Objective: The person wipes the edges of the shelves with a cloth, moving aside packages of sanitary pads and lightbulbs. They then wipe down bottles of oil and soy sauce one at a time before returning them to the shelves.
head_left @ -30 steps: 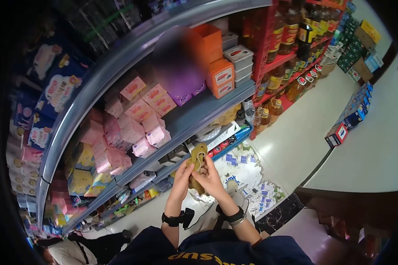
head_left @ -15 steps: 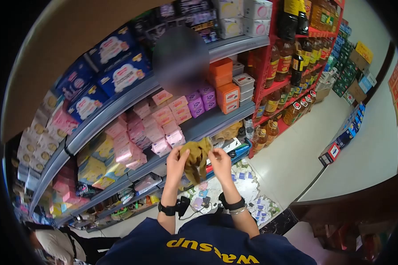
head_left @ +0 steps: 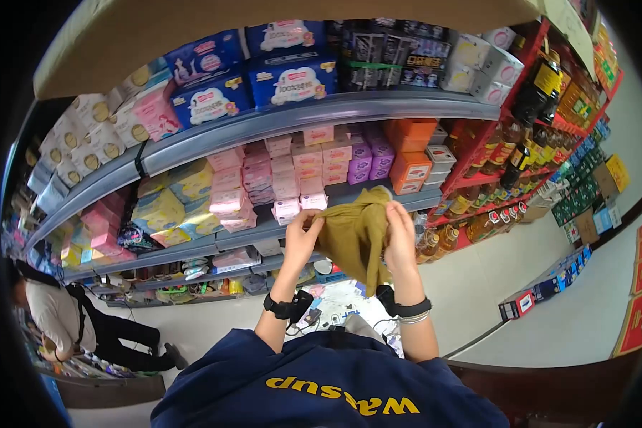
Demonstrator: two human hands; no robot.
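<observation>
— Background first?
— Shop aisle, seen from above through a wide lens. Long grey shelving [head_left: 264, 125] curving across the upper half of the frame, packed tight. Pale floor [head_left: 492, 285] at right and lower right.

— On the shelves?
— Blue packs [head_left: 292, 78] on the top tier, upper centre. Pink boxes [head_left: 292, 171] one tier down, mid-frame. Orange boxes [head_left: 410, 167] just right of those. Further right, a red rack [head_left: 506, 153] full of amber bottles.

— Anyone else about?
— Lower left, another person [head_left: 57, 314], bent forward near the foot of the shelving, light top, dark trousers. Well apart from the hands.

— Nearest the camera?
— Navy shirt [head_left: 321, 385] with yellow lettering, filling the bottom centre. Both forearms raised from it, elbows bent, reaching up toward mid-frame.

— And the held thing?
— Olive-brown cloth [head_left: 353, 239], centre of the frame, lifted in front of the lower shelf tiers. Crumpled, hanging between the two hands, lower end drooping toward the wrists.

— Left hand?
— Left hand [head_left: 303, 239] on the picture-left side of the cloth. Fingers curled, thumb and fingertips pinching the upper left edge.

— Right hand?
— Right hand [head_left: 401, 239] on the picture-right side, level with the other. Fingers closed over the upper right edge, gripping a fold.

— Smallest bits?
— Black band [head_left: 282, 308] with a small device on the left wrist. Black strap [head_left: 406, 310] with a thin bracelet under it on the right wrist.
</observation>
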